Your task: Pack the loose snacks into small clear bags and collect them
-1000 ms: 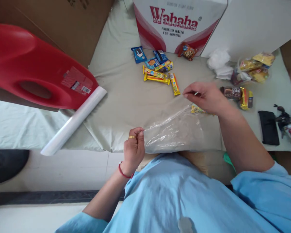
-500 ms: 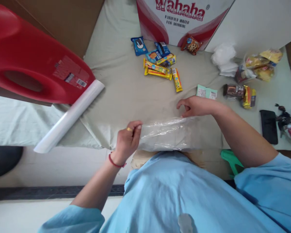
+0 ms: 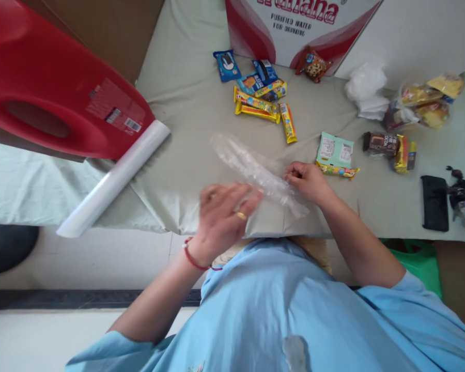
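A clear plastic bag (image 3: 251,168) lies crumpled into a long strip across the cloth-covered table (image 3: 194,139). My right hand (image 3: 306,181) is closed and pinches the bag near its right end. My left hand (image 3: 222,214), with a gold ring and a red thread at the wrist, hovers over the bag's near end with fingers stretched out; it is blurred by motion. Just right of my right hand lie a pale green packet (image 3: 335,150) and a small yellow candy wrapper (image 3: 337,170).
Yellow and blue snack bars (image 3: 261,101) lie in a heap at the back. A red jug (image 3: 50,88) and a white roll (image 3: 114,178) are at left. A Wahaha box (image 3: 294,26), bagged snacks (image 3: 422,106), chocolate packets (image 3: 389,147) and a black pouch (image 3: 434,201) are at right.
My left hand let go of the bag's left corner and opened. The bag, stretched flat before, is now bunched into a strip swung toward the back left. The right hand stayed on it.
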`<state>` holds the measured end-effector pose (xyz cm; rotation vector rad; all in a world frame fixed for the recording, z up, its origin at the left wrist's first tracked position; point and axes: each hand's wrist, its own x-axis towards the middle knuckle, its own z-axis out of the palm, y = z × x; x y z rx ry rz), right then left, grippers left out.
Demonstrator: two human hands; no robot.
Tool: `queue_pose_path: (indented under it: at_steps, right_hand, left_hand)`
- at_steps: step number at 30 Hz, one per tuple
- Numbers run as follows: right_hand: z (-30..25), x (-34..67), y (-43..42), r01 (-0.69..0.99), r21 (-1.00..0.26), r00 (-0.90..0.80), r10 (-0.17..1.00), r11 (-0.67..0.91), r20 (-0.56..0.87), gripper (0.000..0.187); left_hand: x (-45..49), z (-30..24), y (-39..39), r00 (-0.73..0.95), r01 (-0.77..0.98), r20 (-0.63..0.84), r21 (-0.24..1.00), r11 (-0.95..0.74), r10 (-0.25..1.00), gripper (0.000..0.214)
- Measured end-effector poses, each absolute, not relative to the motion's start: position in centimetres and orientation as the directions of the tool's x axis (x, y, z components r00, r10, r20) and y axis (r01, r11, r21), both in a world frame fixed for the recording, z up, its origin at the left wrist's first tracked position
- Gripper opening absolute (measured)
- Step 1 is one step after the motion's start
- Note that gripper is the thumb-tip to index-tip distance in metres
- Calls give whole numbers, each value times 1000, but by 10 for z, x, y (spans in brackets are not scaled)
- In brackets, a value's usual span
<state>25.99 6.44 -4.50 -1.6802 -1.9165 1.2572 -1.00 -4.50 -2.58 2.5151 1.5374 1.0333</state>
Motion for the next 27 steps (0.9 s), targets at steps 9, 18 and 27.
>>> queue_pose_path:
  at_steps: [9,18,27]
  right_hand:
    - [-33,244,38,881,-468,-181,962,67,-203,21]
    - [-4,210,36,983,-99,-178,937,155,-300,25]
    - [-27,240,39,834,-549,-131,987,60,-91,23]
  left_hand:
    - [31,-31,-50,-76,526,171,844,-106,982,15]
    - [108,-14,-22,-47,551,134,830,-86,990,51]
    - [43,-32,-39,-325,223,-67,964,145,943,29]
